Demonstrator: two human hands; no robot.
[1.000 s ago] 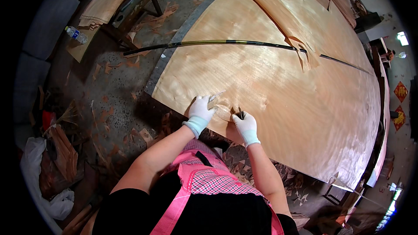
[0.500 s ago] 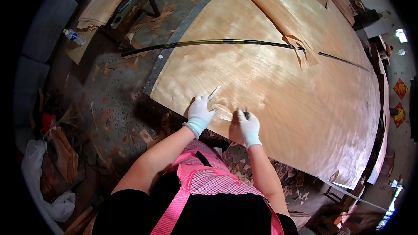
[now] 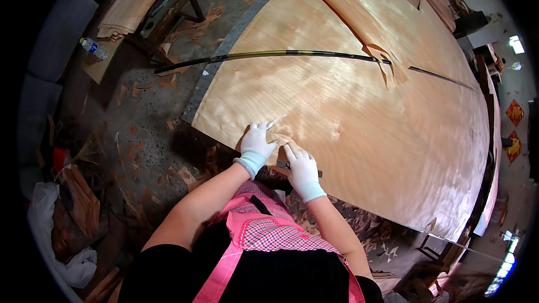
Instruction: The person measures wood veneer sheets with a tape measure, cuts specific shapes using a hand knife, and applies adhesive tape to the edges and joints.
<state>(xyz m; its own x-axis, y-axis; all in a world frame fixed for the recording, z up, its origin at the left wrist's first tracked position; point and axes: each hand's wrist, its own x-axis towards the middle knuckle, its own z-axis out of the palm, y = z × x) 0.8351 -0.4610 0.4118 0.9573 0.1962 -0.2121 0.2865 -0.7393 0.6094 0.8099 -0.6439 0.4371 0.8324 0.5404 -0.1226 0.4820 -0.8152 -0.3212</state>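
In white gloves, both my hands work at the near edge of a large pale wood veneer sheet (image 3: 359, 134). My left hand (image 3: 257, 141) is closed, and a thin whitish strip (image 3: 276, 120) sticks out past its fingers. Beside it, my right hand (image 3: 302, 165) rests its fingertips on a small light patch of veneer (image 3: 282, 139) on the sheet. A slim dark tool (image 3: 284, 165) lies across under the right palm and shows on both sides of it; its exact kind is hidden by the glove.
A long black and gold rod (image 3: 264, 54) lies across the sheet. Beyond it rests a folded piece of brown veneer (image 3: 351, 22). At the left stand a bench with stacked veneer (image 3: 137, 3) and a plastic bottle (image 3: 94, 48). Scraps litter the floor (image 3: 135, 112).
My right hand has moved left with the dark tool, and its fingers now meet the light patch near my left hand. The whitish strip has tilted lower; my left hand has barely moved.
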